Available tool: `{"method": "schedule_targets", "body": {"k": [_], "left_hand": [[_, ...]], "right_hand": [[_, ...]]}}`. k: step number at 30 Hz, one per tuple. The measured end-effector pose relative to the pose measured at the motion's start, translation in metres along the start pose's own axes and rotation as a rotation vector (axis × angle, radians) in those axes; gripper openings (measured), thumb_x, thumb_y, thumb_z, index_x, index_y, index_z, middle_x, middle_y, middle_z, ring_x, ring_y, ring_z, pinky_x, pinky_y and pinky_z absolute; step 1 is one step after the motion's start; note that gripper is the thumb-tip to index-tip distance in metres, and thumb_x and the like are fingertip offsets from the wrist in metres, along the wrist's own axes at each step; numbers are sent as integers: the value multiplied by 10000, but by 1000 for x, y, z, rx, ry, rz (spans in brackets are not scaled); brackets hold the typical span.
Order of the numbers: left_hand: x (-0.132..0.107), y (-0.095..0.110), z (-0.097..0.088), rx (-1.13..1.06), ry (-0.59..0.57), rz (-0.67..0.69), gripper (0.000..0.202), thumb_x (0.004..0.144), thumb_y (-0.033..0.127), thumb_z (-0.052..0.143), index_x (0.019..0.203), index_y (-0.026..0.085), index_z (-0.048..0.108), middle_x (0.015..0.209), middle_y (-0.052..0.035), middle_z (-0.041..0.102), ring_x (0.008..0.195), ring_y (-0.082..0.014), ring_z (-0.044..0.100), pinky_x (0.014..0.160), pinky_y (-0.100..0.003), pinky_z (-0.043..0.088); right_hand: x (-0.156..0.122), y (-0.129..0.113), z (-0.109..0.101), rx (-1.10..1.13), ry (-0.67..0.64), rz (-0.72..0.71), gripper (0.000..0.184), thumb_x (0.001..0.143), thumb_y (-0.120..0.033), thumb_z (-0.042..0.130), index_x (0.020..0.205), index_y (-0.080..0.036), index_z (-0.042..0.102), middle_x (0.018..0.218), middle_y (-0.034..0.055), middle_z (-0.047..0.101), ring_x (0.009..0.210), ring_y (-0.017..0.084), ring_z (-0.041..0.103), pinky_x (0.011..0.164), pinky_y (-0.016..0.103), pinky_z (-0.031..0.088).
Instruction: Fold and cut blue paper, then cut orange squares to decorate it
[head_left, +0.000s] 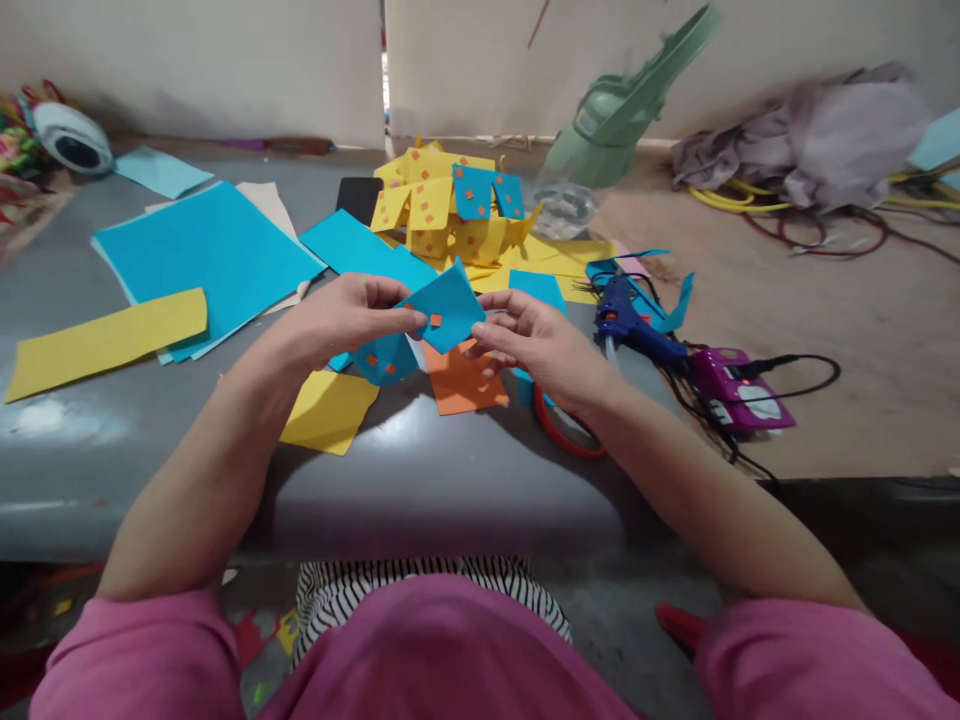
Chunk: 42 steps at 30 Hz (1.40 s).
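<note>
Between my two hands is a folded blue paper piece (453, 306) with small orange squares on it, raised over the table. My left hand (352, 315) pinches its left side, thumb beside an orange square. At its right edge, my right hand (529, 340) grips the paper between thumb and fingers. Another blue part with orange squares (386, 362) hangs below my left fingers; whether it joins the held piece I cannot tell. Under my hands lie an orange paper square (465, 385) and a yellow paper piece (330, 412). Red-handled scissors (566, 435) rest partly beneath my right wrist.
Yellow and blue paper cutouts with orange squares (431, 205) are piled ahead. Blue sheets (202, 255) and a yellow strip (105, 342) lie left. A blue glue gun (637, 325), a purple power box (739, 390) and cables are right. A green fan-like object (607, 125) stands behind.
</note>
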<state>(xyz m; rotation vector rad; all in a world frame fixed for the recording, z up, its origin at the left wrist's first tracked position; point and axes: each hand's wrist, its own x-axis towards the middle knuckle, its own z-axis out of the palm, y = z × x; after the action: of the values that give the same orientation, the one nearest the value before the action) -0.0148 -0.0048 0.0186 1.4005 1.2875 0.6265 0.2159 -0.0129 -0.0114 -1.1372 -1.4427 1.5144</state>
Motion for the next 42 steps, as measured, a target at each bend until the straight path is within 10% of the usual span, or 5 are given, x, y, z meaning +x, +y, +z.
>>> {"method": "schedule_targets", "body": {"k": [9,18,27,36,42], "left_hand": [[6,-6,-5,26,40,-7,250,710,447,798,709,222,690,705,-39,699,560,-188,643,488,-299,484],[7,-11,-4,87,37,42,189,711,360,796,793,236,679,657,-16,647,623,-199,652,538,-288,472],[10,-14,-2,176,17,-36,241,749,432,692,907,266,618,612,12,680,498,-207,646,453,-272,445],[12,-15,1,79,14,-38,191,746,377,707,887,252,678,660,-4,697,510,-187,636,475,-270,452],[12,-13,3,39,25,-7,107,750,286,731,841,230,728,682,-31,680,535,-183,620,529,-291,443]], "right_hand": [[-11,4,-28,-1011,-4,-165,104,887,-262,619,884,-219,714,951,60,721,869,225,636,800,365,462],[-12,11,-32,-1248,-44,-182,213,952,-318,525,1042,-214,689,1071,107,669,951,250,653,804,354,494],[-58,5,-107,-1663,276,-8,427,907,-284,489,1273,-83,583,1230,236,661,1133,399,606,950,516,478],[-32,-9,-150,-1554,270,145,398,813,-261,589,1156,-66,641,1127,266,673,1046,356,629,864,435,471],[-39,-17,-149,-1248,723,-46,360,805,-321,596,1132,-171,586,1049,198,689,858,262,641,737,411,488]]}}
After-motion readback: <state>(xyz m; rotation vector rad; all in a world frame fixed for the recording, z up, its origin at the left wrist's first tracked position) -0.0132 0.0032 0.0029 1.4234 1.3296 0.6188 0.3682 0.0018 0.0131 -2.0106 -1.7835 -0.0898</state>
